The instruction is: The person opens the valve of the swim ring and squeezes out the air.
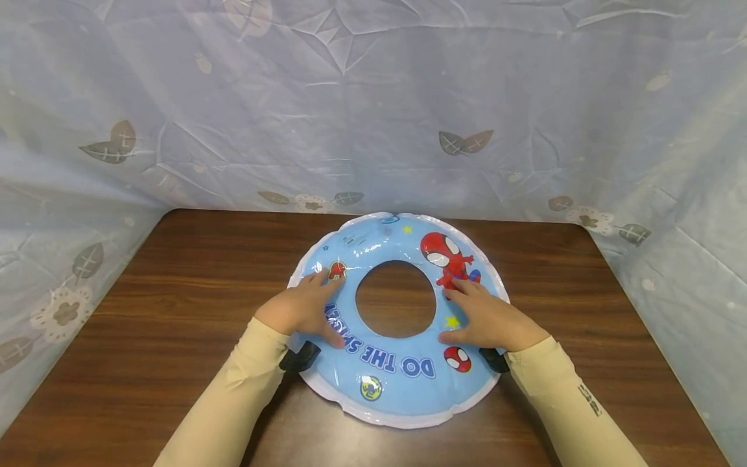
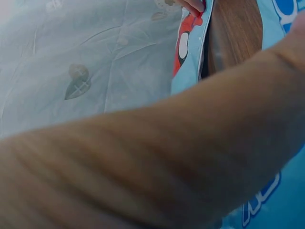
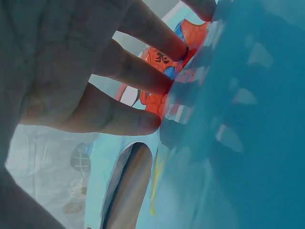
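Note:
A light blue inflatable swim ring [image 1: 403, 389] with a white edge lies flat on the brown wooden table, printed with red cartoon figures and lettering. My left hand [image 1: 306, 307] rests on its left side, fingers spread and thumb toward the hole. On the right side, my right hand [image 1: 487, 316] touches the ring near the red figure [image 1: 446, 256]. In the right wrist view, the fingertips [image 3: 150, 123] meet the shiny blue surface. A blurred part of my left hand [image 2: 167, 157] fills much of the left wrist view.
The dark wood table [image 1: 192, 292] extends on both sides of the ring. A pale curtain [image 1: 373, 117] with leaf and flower prints hangs behind the table and along its sides. Both forearms wear cream sleeves [image 1: 233, 389], and black straps [image 1: 300, 357] sit at the wrists.

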`<action>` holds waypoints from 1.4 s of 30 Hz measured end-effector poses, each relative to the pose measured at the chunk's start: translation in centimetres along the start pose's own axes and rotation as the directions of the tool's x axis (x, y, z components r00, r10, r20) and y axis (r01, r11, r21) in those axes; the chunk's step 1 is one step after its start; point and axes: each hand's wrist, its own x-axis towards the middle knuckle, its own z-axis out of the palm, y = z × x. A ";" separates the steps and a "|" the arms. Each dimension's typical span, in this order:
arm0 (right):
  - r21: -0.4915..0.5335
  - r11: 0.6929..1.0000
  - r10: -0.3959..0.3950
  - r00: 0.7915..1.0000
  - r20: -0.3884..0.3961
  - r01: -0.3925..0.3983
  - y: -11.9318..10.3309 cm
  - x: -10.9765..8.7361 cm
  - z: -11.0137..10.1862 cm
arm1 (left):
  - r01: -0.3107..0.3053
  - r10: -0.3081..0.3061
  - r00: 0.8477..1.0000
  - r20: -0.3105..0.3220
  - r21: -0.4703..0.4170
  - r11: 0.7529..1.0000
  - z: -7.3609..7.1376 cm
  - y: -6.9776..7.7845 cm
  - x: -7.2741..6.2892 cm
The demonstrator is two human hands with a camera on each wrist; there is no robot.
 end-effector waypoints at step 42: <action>-0.006 1.000 0.010 0.999 0.042 -0.010 -0.1 0.0 0.3 | 0.004 -0.002 0.999 -0.032 0.072 0.997 0.7 0.4 0.3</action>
